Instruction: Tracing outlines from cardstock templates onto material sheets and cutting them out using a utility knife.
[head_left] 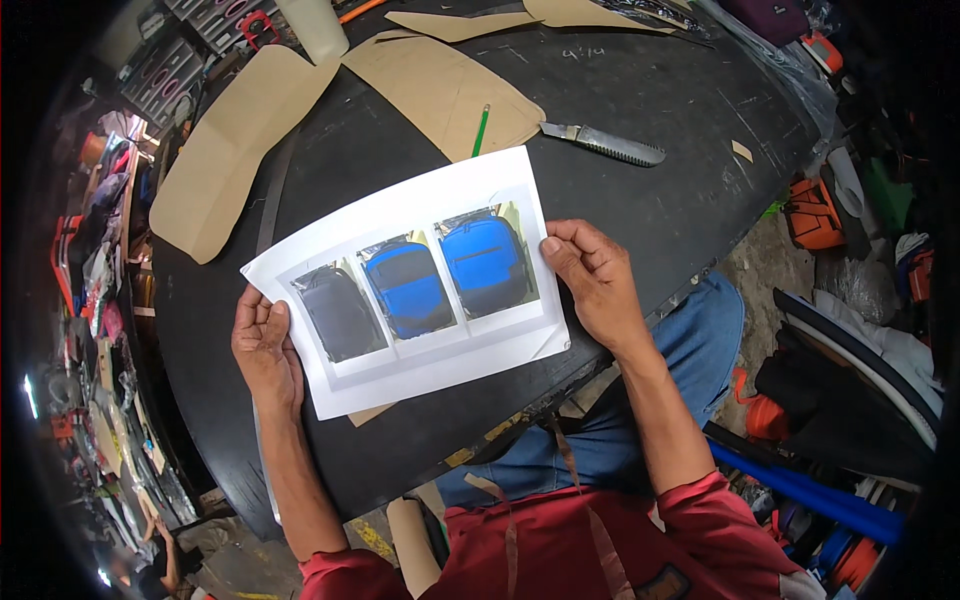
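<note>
A white paper sheet (pixel 440 358) is held up above the dark table, printed with three pictures of backpacks, one dark and two blue and black. My left hand (pixel 266 345) pinches its left edge between thumb and fingers. At the opposite edge my right hand (pixel 598 280) grips it the same way. Behind the sheet, a green pencil (pixel 482 130) lies on a brown cardboard pattern piece (pixel 430 90), its lower end hidden by the paper. A utility knife (pixel 610 143) with a grey ridged handle rests to the right, its blade touching the cardboard.
Another curved cardboard piece (pixel 235 155) lies at the table's left, with more cardboard (pixel 465 24) along the far edge. The black table (pixel 690 120) has a cardboard scrap (pixel 742 151) on its right. Crowded shelves stand left; bags and fabric rolls fill the floor at right. A person (pixel 155 560) appears lower left.
</note>
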